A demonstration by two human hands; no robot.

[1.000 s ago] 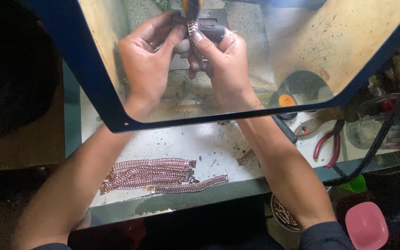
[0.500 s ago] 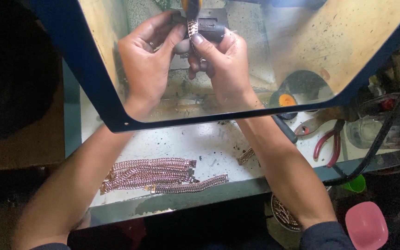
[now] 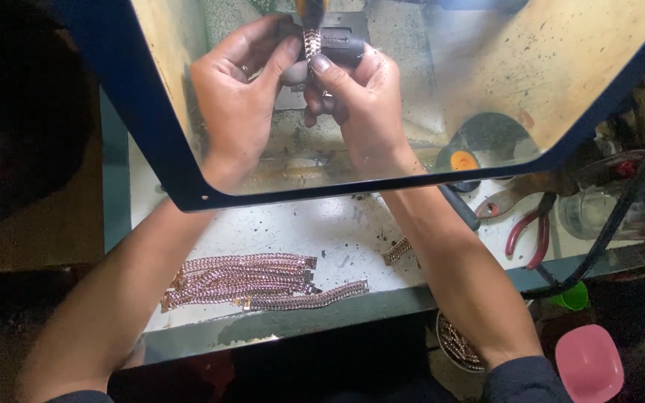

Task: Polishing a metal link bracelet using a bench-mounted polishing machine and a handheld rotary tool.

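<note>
Rose-gold chain strip [image 3: 311, 41] sits at top centre behind the clear shield [image 3: 487, 82], pinched by fingers of left hand [image 3: 244, 101] and right hand [image 3: 360, 97] against a dark tool head [image 3: 341, 45]; working it along needs steady feed.

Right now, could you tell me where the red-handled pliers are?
In the head view, the red-handled pliers lie on the white bench at the right, beyond the right forearm, just below the blue-framed shield and beside a clear glass jar.

White workbench [image 3: 337, 231] (chain strips [image 3: 248, 280], red pliers [image 3: 531, 235])
</note>
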